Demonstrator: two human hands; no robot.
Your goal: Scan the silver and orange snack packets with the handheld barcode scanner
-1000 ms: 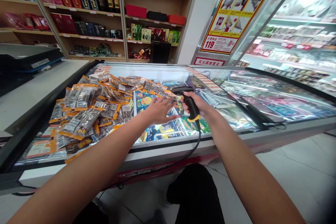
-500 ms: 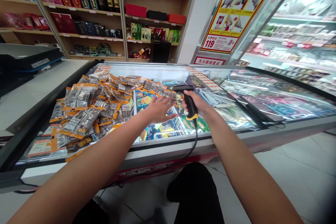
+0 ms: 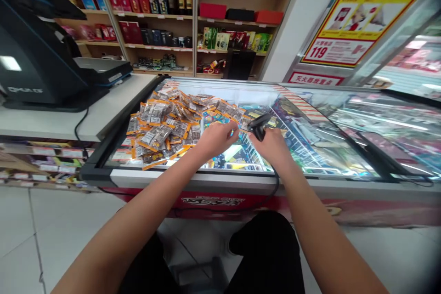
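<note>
My right hand (image 3: pixel 273 146) is wrapped around the handle of a black barcode scanner (image 3: pixel 259 121), whose head points left over the freezer's glass top. A cable runs down from it past the freezer's front edge. My left hand (image 3: pixel 217 138) is closed, fingertips pinched at the edge of a small clear snack packet (image 3: pixel 245 121) with orange borders, just left of the scanner head. The fingertips are partly hidden, so the exact hold is hard to make out. A heap of similar snack packets (image 3: pixel 158 121) lies on the glass to the left of my left hand.
The chest freezer (image 3: pixel 144 177) spans the width before me, with frozen goods under its glass. At left a counter (image 3: pixel 117 96) carries a black weighing scale (image 3: pixel 44 46). Behind stand shelves (image 3: pixel 179 17) of bottles and boxes. A red poster (image 3: pixel 365 14) hangs at right.
My left hand has gone from spread fingers to closed at the packet's edge. The scanner has turned in my right hand, its head now nearer the packet. The view has swung left.
</note>
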